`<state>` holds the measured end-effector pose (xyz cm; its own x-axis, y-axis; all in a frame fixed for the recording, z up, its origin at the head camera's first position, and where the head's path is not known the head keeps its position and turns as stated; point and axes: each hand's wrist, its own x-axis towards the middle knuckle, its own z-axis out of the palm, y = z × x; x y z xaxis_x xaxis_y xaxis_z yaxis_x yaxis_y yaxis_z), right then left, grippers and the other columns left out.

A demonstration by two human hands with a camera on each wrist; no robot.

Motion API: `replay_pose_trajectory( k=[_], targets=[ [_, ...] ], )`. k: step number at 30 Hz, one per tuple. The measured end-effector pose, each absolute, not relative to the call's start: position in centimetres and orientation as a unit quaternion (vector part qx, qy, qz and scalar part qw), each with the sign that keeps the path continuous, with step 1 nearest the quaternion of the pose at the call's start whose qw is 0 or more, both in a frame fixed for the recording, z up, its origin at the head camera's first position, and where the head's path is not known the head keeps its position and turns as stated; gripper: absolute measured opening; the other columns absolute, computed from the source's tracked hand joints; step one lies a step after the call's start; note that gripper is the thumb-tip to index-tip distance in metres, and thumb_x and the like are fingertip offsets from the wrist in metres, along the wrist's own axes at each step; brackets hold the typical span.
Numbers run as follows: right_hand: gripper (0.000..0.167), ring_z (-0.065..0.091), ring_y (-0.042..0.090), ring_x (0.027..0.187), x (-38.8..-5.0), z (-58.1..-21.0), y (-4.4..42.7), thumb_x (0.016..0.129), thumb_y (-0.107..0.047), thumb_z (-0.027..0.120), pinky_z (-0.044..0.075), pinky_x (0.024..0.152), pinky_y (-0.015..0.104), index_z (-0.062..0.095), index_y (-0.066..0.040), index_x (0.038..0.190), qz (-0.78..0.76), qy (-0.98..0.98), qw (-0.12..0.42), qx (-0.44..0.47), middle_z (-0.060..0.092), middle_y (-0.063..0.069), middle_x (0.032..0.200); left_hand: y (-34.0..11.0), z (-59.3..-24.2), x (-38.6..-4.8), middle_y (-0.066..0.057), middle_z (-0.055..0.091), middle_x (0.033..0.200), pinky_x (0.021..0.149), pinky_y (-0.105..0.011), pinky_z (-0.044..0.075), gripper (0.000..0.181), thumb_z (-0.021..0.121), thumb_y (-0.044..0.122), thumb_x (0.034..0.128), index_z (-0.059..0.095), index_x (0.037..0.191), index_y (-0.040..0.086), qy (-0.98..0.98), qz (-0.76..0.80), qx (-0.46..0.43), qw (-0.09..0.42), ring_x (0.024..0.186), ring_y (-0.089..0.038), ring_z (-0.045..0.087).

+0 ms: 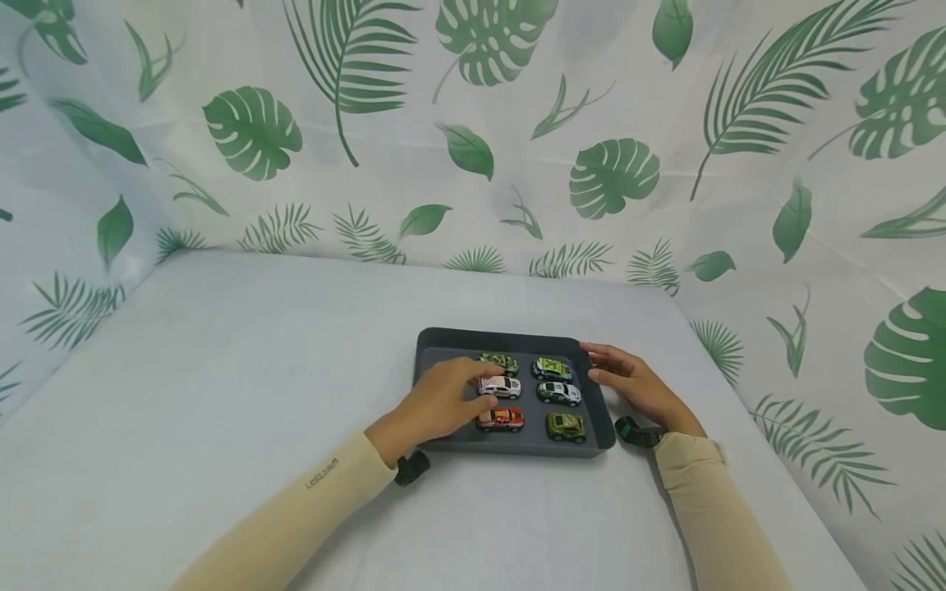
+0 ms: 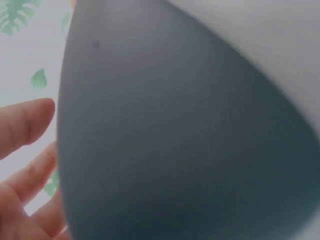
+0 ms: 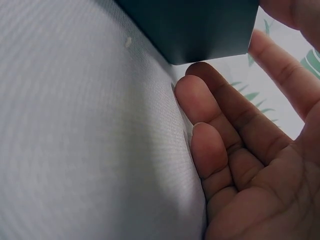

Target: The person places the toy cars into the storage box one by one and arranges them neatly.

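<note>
A dark grey tray (image 1: 510, 443) lies on the table with several toy cars in it. My left hand (image 1: 442, 400) reaches over its left side, index finger and thumb spread around a white toy car (image 1: 499, 387); whether they touch it I cannot tell. Just below the thumb is a red toy car (image 1: 501, 419), and above the fingers a green toy car (image 1: 499, 361). At the tray's right wall, my right hand (image 1: 641, 387) rests with fingertips against the outside. In the right wrist view its fingers (image 3: 200, 97) look loosely extended beside the tray corner (image 3: 200, 30).
The tray's right column holds a yellow-green toy car (image 1: 552, 369), a white-and-green one (image 1: 558, 393) and an olive camouflage one (image 1: 566, 426). A white cloth (image 1: 259, 369) covers the table. Leaf-printed curtains (image 1: 517, 164) stand behind and at both sides.
</note>
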<state>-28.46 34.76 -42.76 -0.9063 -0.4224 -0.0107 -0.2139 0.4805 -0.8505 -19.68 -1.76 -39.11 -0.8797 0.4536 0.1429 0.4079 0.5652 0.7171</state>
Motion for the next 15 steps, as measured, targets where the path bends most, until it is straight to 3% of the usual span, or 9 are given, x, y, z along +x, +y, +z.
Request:
replay_pose_trajectory(
  k=[4,9,15],
  targets=[
    [0.068,0.045,0.057,0.144,-28.4,-42.7,34.8,0.111,-0.016,0.063,0.028,0.119,0.078,0.031,-0.002,0.169,-0.475,0.854,0.114,-0.177,0.047,0.038,0.157,-3.4,-39.0,-19.4,-0.017,0.054,0.160,0.123,-0.062,0.036,0.056,0.069,0.018,0.1087,0.051,0.161,0.008,0.881,0.402,0.250,-0.003,0.150,-0.040,0.047],
    [0.072,0.042,0.058,0.147,-28.3,-43.1,34.5,0.111,-0.021,0.062,0.025,0.119,0.079,0.025,-0.005,0.172,-0.482,0.853,0.121,-0.159,0.044,0.039,0.158,-6.7,-39.7,-18.9,-0.022,0.041,0.169,0.124,-0.074,0.023,0.064,0.063,0.027,0.1120,0.039,0.167,0.005,0.898,0.374,0.223,-0.065,0.158,-0.046,0.031],
    [0.062,0.049,0.056,0.143,-27.0,-42.4,33.6,0.116,-0.026,0.053,0.033,0.119,0.073,0.032,0.001,0.167,-0.463,0.870,0.096,-0.144,0.045,0.036,0.159,-10.9,-40.5,-18.4,-0.023,0.031,0.174,0.124,-0.073,0.020,0.067,0.058,0.032,0.1136,0.033,0.170,0.005,0.936,0.301,0.144,-0.109,0.162,-0.046,0.021]
  ],
)
